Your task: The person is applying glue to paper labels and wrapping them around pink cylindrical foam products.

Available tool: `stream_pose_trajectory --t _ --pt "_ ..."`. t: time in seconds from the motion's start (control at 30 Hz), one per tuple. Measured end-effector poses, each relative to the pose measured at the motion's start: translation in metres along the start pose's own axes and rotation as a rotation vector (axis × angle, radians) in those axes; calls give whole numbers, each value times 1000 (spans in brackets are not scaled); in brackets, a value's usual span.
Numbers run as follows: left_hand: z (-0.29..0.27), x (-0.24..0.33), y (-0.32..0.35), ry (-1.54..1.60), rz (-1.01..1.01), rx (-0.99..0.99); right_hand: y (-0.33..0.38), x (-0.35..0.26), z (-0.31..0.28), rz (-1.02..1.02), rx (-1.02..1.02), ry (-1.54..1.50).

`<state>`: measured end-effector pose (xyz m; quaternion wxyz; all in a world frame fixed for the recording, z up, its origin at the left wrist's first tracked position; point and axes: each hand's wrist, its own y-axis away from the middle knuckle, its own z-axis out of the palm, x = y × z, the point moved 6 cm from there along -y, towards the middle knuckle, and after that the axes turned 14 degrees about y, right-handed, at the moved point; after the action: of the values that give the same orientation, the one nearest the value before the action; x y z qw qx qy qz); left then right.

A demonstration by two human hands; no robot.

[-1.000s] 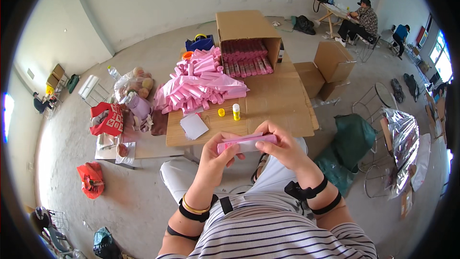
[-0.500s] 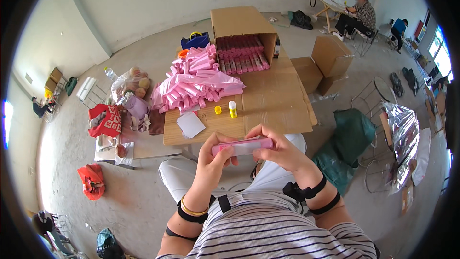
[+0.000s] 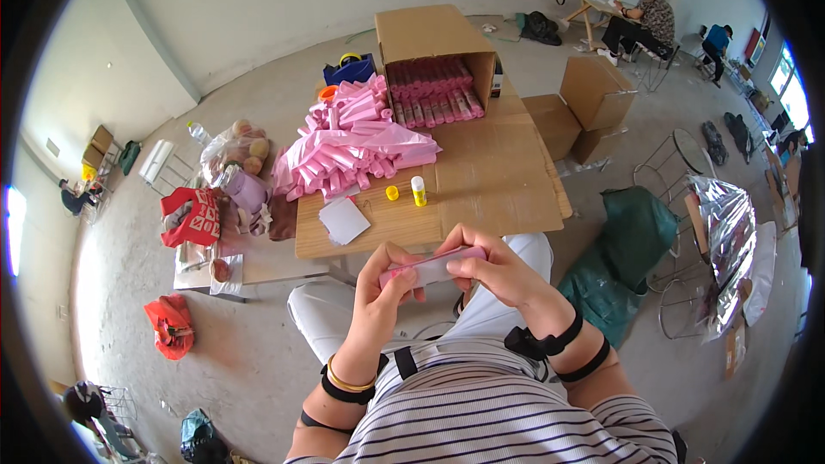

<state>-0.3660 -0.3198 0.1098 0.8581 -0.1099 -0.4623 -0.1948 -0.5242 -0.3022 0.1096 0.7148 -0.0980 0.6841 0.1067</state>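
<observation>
Both hands are occupied with one pink roll (image 3: 436, 265), which is in the air above the lap, just outside the near edge of the tabletop (image 3: 387, 228). The left hand (image 3: 382, 282) grasps its left end and the right hand (image 3: 496, 270) grasps near its right end; the thumbs lie on the near side, the fingers go behind.

Compared with one second ago, the roll is more tilted, with its right end higher. The thin loose edge which stood along its upper side cannot be seen now, and a white strip (image 3: 430, 271) shows between the thumbs. I judge from this that the strip lies closer around the roll, and that the work in hand is at the pressing stage. Whether the strip is fully stuck, I cannot tell.

Near the left corner of the near edge lie white papers (image 3: 345, 221). A glue stick (image 3: 418, 191) stands upright farther in, with a yellow cap (image 3: 393, 193) just beside it. The pile of pink rolls (image 3: 352, 146) occupies the left edge, and an open carton (image 3: 434, 33) with packed rolls (image 3: 440, 90) stands toward the far edge.
</observation>
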Motion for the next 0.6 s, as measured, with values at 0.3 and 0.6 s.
stream_pose_trajectory --t 0.3,0.6 --pt "-1 -2 7 44 -16 54 -1 9 4 16 4 -46" --pt "-7 -12 9 73 -71 150 -1 12 5 47 50 -52"
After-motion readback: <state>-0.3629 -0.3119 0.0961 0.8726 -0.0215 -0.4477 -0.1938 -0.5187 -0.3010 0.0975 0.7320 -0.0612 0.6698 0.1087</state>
